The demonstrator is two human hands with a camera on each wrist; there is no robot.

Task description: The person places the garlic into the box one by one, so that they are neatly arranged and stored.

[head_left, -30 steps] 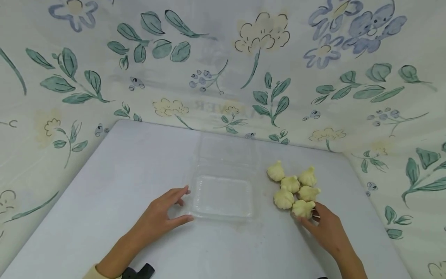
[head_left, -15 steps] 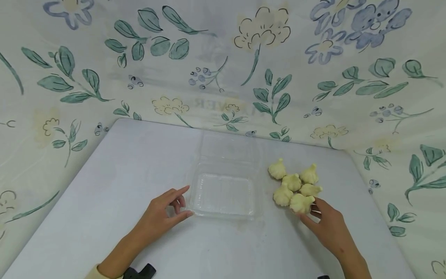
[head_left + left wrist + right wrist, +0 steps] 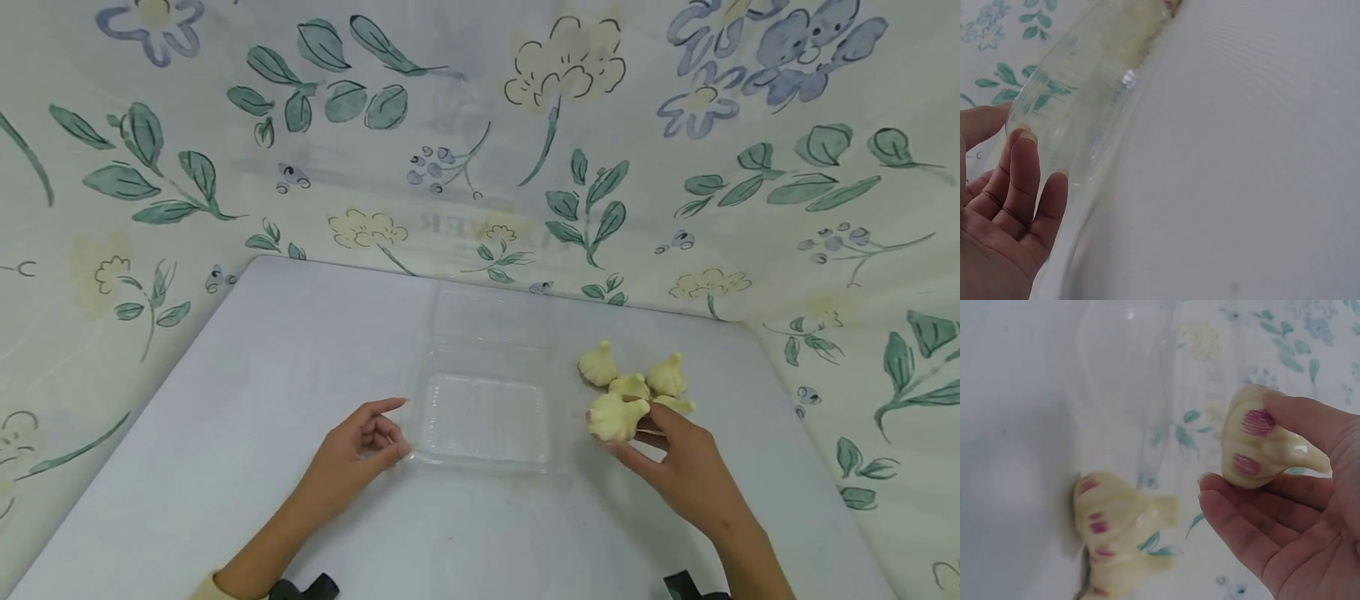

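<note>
A glossy cream garlic bulb is held between the thumb and fingers of my right hand. In the right wrist view this garlic bulb shows purple-pink patches on its base, stem pointing towards the palm. It overlaps other garlic bulbs grouped on the table, partly hiding some. A clear plastic clamshell container lies with its lid folded back, away from me. My left hand has its fingertips at the container's left edge, thumb by the near corner; the left wrist view shows relaxed fingers against the clear wall.
The white table ends at a wall of floral cloth behind and at both sides. Black wrist camera mounts show at the bottom edge. White surface separates the container from the garlic bulbs.
My right hand has taken a garlic bulb from the near side of the group and moved it left and a little forward. The left thumb has shifted slightly; the container stays put.
</note>
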